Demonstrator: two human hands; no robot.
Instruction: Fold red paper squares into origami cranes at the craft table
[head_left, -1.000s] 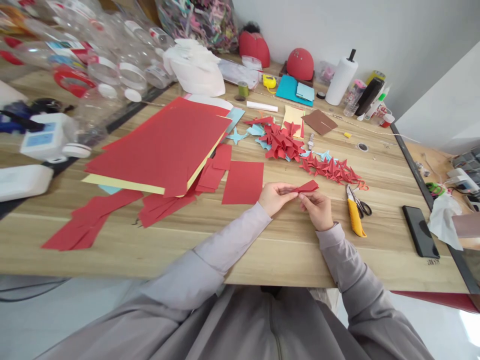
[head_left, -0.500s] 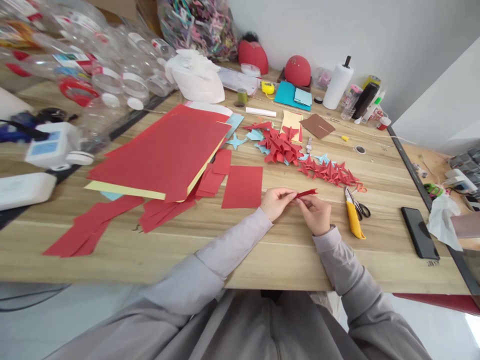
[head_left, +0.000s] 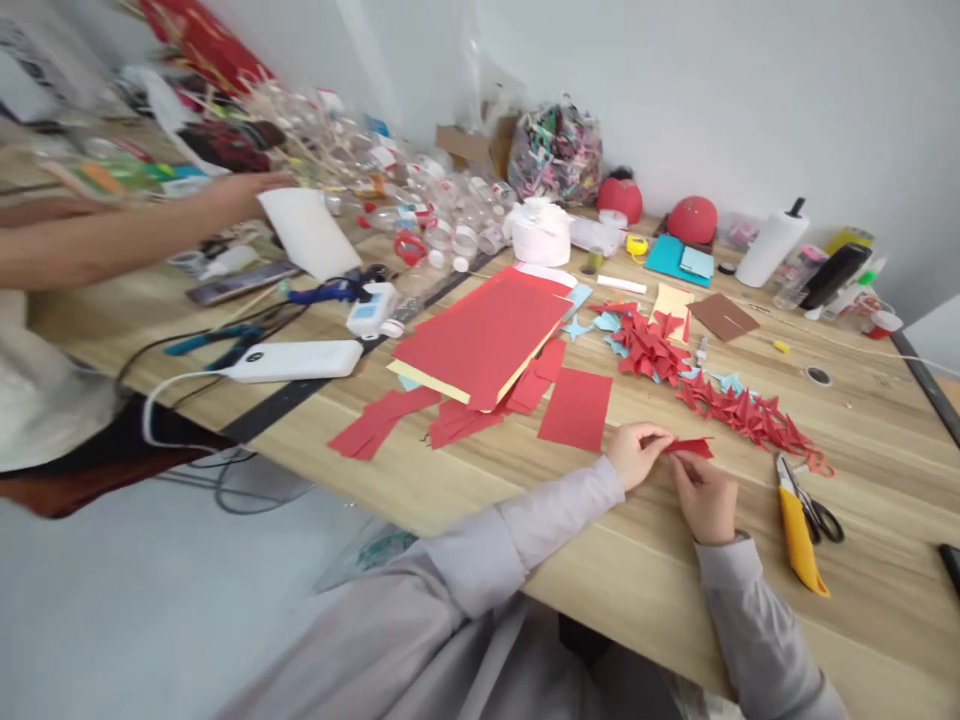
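A narrow folded piece of red paper (head_left: pixel 691 447) is pinched between both my hands above the table. My left hand (head_left: pixel 637 452) grips its left end, thumb and fingers pressed together. From below, my right hand (head_left: pixel 705 492) pinches it near the middle, and its right end sticks out. To the left of my hands lies a red paper sheet (head_left: pixel 576 409). Beyond them are a heap of folded red paper stars (head_left: pixel 652 345) and a row of more red stars (head_left: pixel 750 412). Several light blue stars (head_left: pixel 576 328) lie among and beside them.
A yellow-handled cutter (head_left: pixel 799 535) and black scissors (head_left: pixel 823 515) lie right of my hands. Large red sheets (head_left: pixel 480 335) and cut red strips (head_left: pixel 375 425) spread leftward. Plastic bottles (head_left: pixel 457 215) crowd the back. Another person's arm (head_left: pixel 150 235) reaches in at the left, by a white power bank (head_left: pixel 300 361).
My view has swung left, so the table contents sit further right and the other person's arm now shows. Both hands keep hold of the folded red paper, which shows a broader face.
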